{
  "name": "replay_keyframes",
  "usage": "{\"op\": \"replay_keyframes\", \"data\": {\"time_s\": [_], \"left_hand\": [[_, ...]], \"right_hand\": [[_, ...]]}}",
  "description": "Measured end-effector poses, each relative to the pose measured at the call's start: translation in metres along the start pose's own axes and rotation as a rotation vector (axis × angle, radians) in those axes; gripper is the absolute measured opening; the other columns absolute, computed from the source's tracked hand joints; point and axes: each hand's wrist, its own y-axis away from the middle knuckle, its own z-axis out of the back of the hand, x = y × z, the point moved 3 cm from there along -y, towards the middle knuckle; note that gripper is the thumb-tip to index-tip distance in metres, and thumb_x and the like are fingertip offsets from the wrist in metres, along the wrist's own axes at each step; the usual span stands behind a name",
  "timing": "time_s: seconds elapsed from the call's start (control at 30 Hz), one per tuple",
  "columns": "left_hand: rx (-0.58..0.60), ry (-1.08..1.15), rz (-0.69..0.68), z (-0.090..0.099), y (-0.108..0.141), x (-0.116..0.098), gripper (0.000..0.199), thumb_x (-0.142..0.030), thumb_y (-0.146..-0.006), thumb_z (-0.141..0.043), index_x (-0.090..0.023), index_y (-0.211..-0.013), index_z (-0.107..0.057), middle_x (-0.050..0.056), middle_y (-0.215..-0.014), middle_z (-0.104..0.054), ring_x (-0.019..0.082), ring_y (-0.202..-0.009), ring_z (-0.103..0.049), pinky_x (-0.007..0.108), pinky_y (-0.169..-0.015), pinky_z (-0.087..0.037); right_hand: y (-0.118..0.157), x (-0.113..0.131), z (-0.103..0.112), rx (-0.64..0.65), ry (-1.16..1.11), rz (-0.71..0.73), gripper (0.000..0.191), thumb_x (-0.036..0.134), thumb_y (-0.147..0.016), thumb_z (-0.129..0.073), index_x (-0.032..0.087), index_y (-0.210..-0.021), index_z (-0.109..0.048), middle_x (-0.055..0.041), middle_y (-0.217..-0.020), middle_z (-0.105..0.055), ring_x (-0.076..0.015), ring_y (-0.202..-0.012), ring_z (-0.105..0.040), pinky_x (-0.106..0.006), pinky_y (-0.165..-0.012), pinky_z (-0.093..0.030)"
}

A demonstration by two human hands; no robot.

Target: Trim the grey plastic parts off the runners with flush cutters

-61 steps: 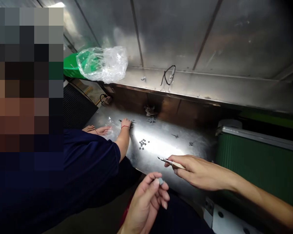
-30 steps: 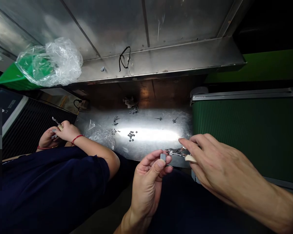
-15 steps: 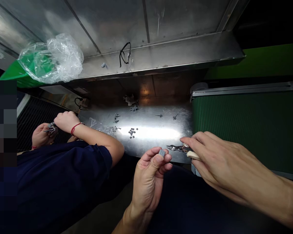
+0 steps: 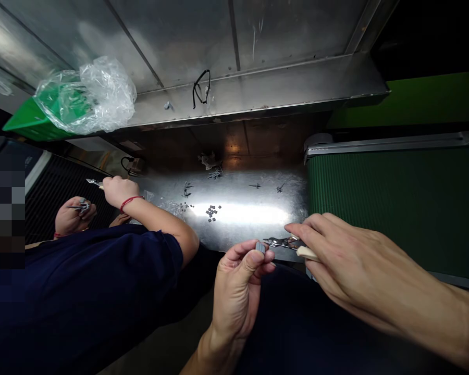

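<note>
Between the thumb and fingers of my left hand [image 4: 238, 291] is a small grey ribbed block [image 4: 260, 247]. My right hand [image 4: 344, 260] is wrapped around pale-handled nippers [image 4: 283, 244]; their metal jaws point left, right beside the block. Whether the tips touch it I cannot tell. Beyond my hands, on the shiny metal table [image 4: 242, 229], lie a group of small grey square pieces [image 4: 211, 212] and several thin grey scraps [image 4: 214, 173].
At left, a co-worker's hand [image 4: 119, 192] holds similar nippers, and the other hand grips grey parts. A green ribbed conveyor belt [image 4: 398, 198] borders the table on the right. Above runs a metal shelf [image 4: 258, 96] with glasses [image 4: 201, 88] and a plastic-lined green bin [image 4: 27, 120].
My right hand has brought the nippers left, up to the grey block. My left hand has barely moved. The co-worker's hand with nippers has lifted away from their other hand.
</note>
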Motion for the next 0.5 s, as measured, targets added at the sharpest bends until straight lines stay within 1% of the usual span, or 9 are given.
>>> {"op": "replay_keyframes", "data": {"time_s": [0.1,0.2,0.5], "left_hand": [[-0.039,-0.024,-0.014,0.0017,-0.001,0.0009,0.028,-0.023,-0.059,-0.094,-0.014,-0.08,-0.077,0.001,-0.068,-0.073,0.014,-0.067,-0.072,0.018,-0.059,-0.058],[-0.053,-0.034,-0.026,0.0031,-0.0019,0.0018,0.028,-0.023,-0.058,-0.094,-0.014,-0.079,-0.077,0.002,-0.067,-0.073,0.014,-0.065,-0.072,0.019,-0.059,-0.059],[-0.018,-0.033,-0.044,0.0028,-0.0019,0.0025,0.022,-0.023,-0.063,-0.092,-0.016,-0.078,-0.078,0.003,-0.075,-0.076,0.013,-0.068,-0.073,0.017,-0.061,-0.058]], "right_hand": [[-0.0012,0.0037,0.0003,-0.011,0.008,-0.004,0.023,0.017,-0.086,-0.048,0.019,-0.106,-0.058,-0.0041,-0.086,-0.056,-0.0185,-0.072,-0.053,-0.031,-0.057,-0.039],[-0.0022,0.0054,0.0003,-0.02,0.041,-0.011,0.027,0.016,-0.085,-0.048,0.018,-0.109,-0.058,-0.0047,-0.087,-0.055,-0.0197,-0.074,-0.053,-0.032,-0.059,-0.04],[-0.0015,-0.004,0.0023,-0.01,0.052,-0.029,0.028,0.019,-0.086,-0.049,0.019,-0.113,-0.057,-0.0045,-0.089,-0.054,-0.0198,-0.075,-0.053,-0.033,-0.06,-0.042]]}}
